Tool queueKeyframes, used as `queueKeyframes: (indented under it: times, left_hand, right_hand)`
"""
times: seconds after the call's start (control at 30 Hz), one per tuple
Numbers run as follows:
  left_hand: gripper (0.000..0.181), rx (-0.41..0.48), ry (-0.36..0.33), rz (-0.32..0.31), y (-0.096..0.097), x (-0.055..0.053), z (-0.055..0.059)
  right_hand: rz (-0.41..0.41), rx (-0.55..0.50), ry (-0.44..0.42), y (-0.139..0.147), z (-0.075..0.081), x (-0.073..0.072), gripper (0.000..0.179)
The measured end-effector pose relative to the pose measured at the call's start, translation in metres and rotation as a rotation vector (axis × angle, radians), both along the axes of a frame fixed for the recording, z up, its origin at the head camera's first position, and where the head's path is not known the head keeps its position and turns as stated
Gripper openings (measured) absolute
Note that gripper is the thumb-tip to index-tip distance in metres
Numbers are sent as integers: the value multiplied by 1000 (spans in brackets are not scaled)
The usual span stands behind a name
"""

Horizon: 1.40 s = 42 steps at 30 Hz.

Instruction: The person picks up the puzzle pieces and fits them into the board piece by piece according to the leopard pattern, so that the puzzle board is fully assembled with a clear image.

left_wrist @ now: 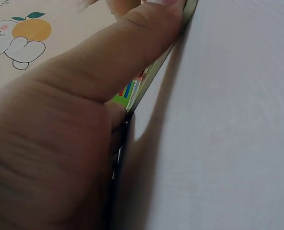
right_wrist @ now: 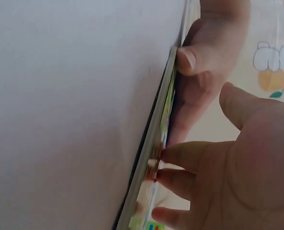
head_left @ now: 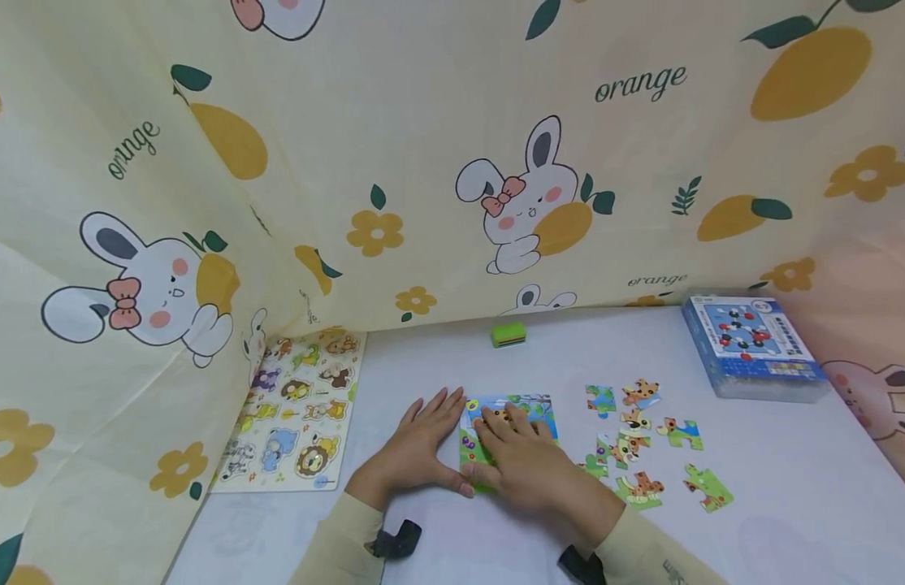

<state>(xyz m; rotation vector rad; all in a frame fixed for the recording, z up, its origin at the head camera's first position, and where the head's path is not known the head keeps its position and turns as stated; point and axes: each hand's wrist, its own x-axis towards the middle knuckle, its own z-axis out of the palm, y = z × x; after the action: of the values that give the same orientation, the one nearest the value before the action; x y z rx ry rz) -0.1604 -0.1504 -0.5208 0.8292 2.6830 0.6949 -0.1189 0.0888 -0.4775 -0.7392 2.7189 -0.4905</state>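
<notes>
A small, colourful picture puzzle (head_left: pixel 469 443) lies flat on the white table in the head view, partly hidden under the right hand. My right hand (head_left: pixel 529 467) rests on it with fingers stretched out. The right wrist view shows those fingertips (right_wrist: pixel 173 155) touching the face of the puzzle, close to its thin edge (right_wrist: pixel 154 124). Along the left side lies my left hand (head_left: pixel 423 443), its fingers straight and spread, the thumb reaching to the near left corner. In the left wrist view the thumb (left_wrist: pixel 118 52) runs over the puzzle's edge. Neither hand grips anything.
Several loose puzzle pieces (head_left: pixel 708 487) with dog pictures lie scattered right of the puzzle. A blue box (head_left: pixel 752 345) sits at the back right, a small green block (head_left: pixel 508 335) at the back. An animal picture board (head_left: pixel 292 414) lies left, against the patterned curtain (head_left: pixel 423 122).
</notes>
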Motion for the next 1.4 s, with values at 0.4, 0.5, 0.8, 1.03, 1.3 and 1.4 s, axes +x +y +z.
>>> queueKeyframes:
  times: [0.4, 0.5, 0.8, 1.03, 1.3, 1.4]
  left_hand:
    - [143, 19, -9, 23, -2, 2, -5]
    - [144, 20, -6, 25, -2, 2, -6]
    - [146, 13, -24, 36, -1, 4, -3]
    - [145, 5, -21, 36, 0, 3, -2]
    - [145, 1, -31, 31, 0, 3, 2]
    - [145, 7, -24, 29, 1, 1, 2]
  right_hand:
    - [17, -352, -126, 30, -2, -15, 65]
    - [-36, -447, -151, 43, 0, -15, 65]
    - [-161, -688, -95, 95, 7, -18, 55]
    - [-238, -902, -50, 142, 8, -22, 55]
    - [-332, -1261, -77, 185, -2, -28, 68]
    - [-430, -1237, -7, 196, -5, -29, 64]
